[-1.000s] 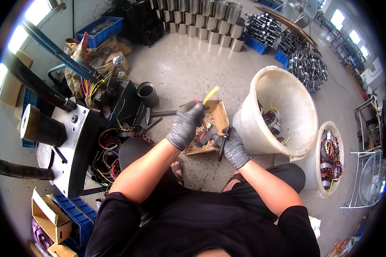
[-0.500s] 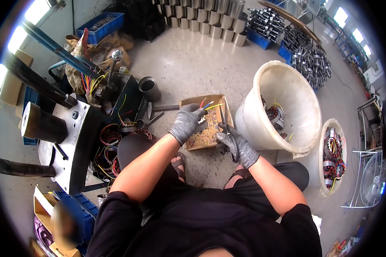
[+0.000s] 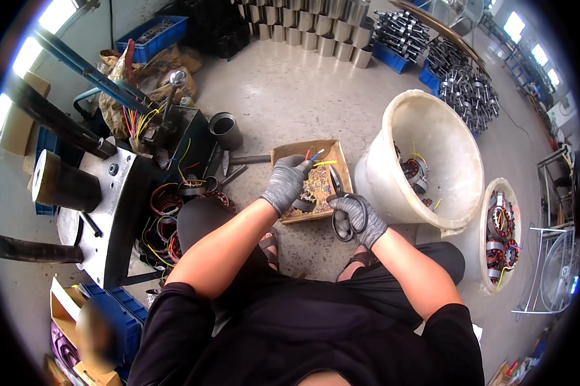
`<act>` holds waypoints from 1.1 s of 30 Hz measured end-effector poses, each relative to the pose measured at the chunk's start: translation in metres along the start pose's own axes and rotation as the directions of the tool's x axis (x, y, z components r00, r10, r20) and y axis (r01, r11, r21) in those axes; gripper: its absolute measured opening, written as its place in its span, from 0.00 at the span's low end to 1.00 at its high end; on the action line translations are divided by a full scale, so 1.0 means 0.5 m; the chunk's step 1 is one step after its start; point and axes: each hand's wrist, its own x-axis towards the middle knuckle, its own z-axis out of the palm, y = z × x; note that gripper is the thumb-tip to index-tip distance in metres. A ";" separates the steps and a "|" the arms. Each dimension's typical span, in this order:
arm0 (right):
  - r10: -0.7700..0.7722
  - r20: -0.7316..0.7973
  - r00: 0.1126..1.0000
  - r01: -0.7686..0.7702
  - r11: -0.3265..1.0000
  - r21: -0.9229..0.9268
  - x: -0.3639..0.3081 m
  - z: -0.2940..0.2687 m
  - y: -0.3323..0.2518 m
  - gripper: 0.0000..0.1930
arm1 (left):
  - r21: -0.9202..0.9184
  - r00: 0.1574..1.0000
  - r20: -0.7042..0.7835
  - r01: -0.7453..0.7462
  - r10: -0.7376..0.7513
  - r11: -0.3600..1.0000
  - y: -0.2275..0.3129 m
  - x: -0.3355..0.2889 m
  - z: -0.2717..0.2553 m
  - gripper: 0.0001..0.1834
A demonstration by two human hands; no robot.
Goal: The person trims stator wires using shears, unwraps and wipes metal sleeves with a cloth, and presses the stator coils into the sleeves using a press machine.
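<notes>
My left hand (image 3: 286,183), in a grey knit glove, is closed on a few coloured wires (image 3: 314,156), their red, blue and yellow ends sticking out past the fingers. Below that hand shows part of a dark curved metal piece (image 3: 304,205); whether it joins the wires is hidden. My gloved right hand (image 3: 359,219) grips a pair of black-handled scissors (image 3: 337,180) by the loops, blades pointing away from me. Both hands are over or beside a shallow cardboard box (image 3: 292,150) littered with small coloured scraps. The scissor blades are apart from the wire ends.
Right of the box stands a big white tub (image 3: 393,186) with wound stators (image 3: 413,172) inside; a second tub (image 3: 486,225) holds more. More stators (image 3: 168,202) lie by my left knee, near a metal press stand (image 3: 119,212). A hammer (image 3: 248,159) and a metal cylinder (image 3: 225,132) sit beyond.
My left hand has shifted slightly right, and the wire ends have turned. The right hand has tilted the scissors, and the dark curved piece now shows more below my left hand.
</notes>
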 end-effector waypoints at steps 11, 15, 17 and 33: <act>-0.140 -0.003 0.990 0.137 0.970 -0.203 -0.001 0.025 -0.004 0.34 | 0.217 0.978 0.006 -0.203 0.206 0.955 -0.045 0.025 -0.015 0.17; -0.303 0.022 0.953 0.223 0.649 -0.728 -0.014 0.030 -0.035 0.35 | 0.161 0.994 0.105 -0.015 -0.002 0.987 0.013 -0.002 -0.016 0.17; -0.391 0.078 0.917 0.297 0.540 -0.787 -0.012 0.020 -0.043 0.35 | 0.214 0.989 0.145 -0.039 0.007 0.976 0.016 -0.003 -0.019 0.17; -0.216 0.064 0.974 0.213 0.786 -0.580 -0.035 0.009 -0.058 0.15 | 0.549 0.937 0.348 -0.216 0.014 0.807 0.010 -0.010 -0.008 0.20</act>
